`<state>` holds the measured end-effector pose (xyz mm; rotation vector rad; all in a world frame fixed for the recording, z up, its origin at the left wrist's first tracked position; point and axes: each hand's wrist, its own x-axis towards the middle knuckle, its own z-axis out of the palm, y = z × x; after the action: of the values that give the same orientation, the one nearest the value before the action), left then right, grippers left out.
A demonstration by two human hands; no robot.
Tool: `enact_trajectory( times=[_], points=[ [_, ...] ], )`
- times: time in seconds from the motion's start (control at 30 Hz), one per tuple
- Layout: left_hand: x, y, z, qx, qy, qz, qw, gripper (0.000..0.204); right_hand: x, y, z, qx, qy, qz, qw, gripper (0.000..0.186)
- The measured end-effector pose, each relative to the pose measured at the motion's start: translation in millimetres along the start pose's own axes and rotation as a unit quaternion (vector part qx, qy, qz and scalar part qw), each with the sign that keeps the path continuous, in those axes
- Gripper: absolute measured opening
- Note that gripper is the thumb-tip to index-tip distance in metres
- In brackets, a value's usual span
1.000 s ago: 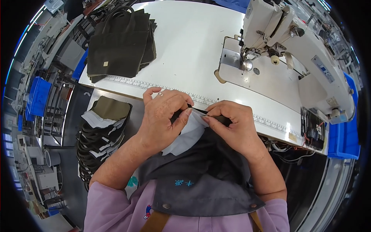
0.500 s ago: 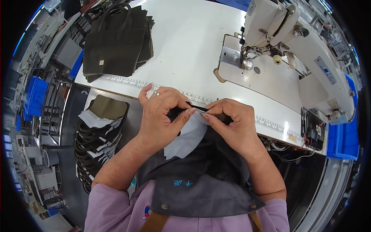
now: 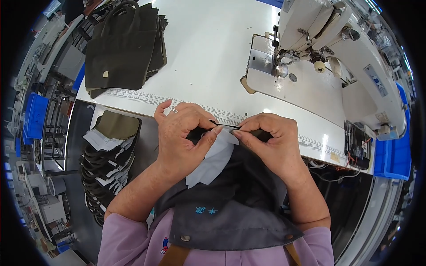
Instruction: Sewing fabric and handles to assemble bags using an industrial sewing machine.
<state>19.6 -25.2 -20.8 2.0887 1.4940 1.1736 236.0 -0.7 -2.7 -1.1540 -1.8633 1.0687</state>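
The left hand (image 3: 179,136) and right hand (image 3: 277,141) both pinch tightly a dark fabric edge (image 3: 226,126) running crosswise between them; pale cloth (image 3: 212,163) hangs below, nearer the left.

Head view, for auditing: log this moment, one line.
left hand: pinching | right hand: pinching | held: black and pale-grey cloth | right: white sewing machine

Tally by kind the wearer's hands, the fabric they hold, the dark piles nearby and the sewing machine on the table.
Hands: 2 (left hand, right hand)
Held fabric bundle: 1
Dark piles: 2 (bag pile on the table, stack beside it)
Sewing machine: 1
Total: 6
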Motion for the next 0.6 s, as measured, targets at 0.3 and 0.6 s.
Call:
enact_trajectory(
  times=[0.3,0.6],
  points=[
    [1.6,5.0,-0.9,0.015,-0.011,-0.019,1.0,0.019,-2.9,0.5,-0.3,0.011,0.026,-0.039,0.999,0.008],
    [0.4,6.8,3.4,-0.05,0.004,-0.062,0.997,0.016,-4.0,-2.4,-3.5,0.015,0.022,-0.024,0.999,0.008]
  ],
)
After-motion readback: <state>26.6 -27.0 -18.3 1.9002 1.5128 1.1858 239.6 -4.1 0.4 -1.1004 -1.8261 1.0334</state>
